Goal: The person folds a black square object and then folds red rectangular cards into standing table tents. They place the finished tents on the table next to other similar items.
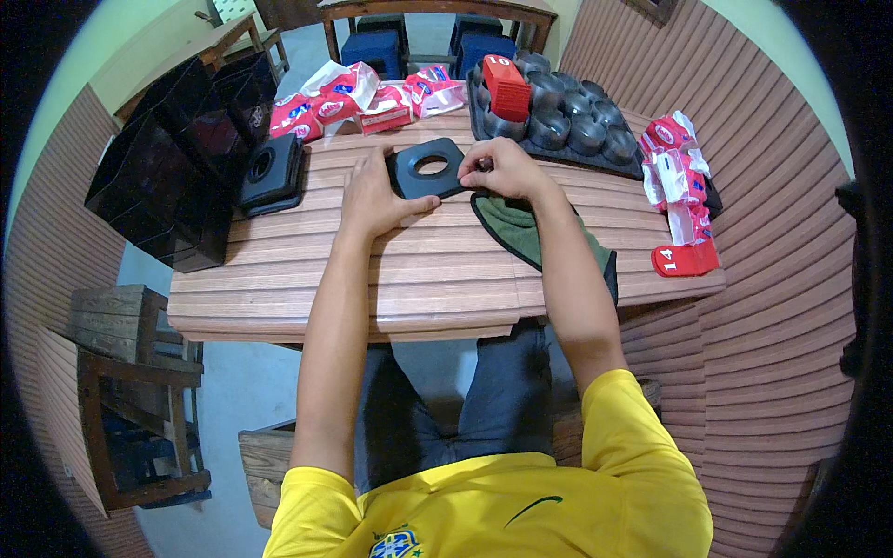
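Note:
A black, roughly square plate with a round hole point(406, 180), like a lid, is between my hands over the table. My left hand point(372, 197) grips its left edge, fingers along the side and thumb reaching past the near edge. Curled, my right hand point(502, 171) pinches the right edge between thumb and fingers. Beneath my right forearm lies a green cloth with dark edging point(513, 228), partly covered. At the left, similar black plates with holes point(271, 177) are stacked beside several tall black open boxes point(163, 177).
Red-and-white soft tissue packs point(344, 93) line the far edge; others point(677, 172) lie at the right. A black tray of dark round cups point(581, 126) stands back right, a stack of red number tags point(505, 88) on it. More red tags point(686, 259) lie near the right edge.

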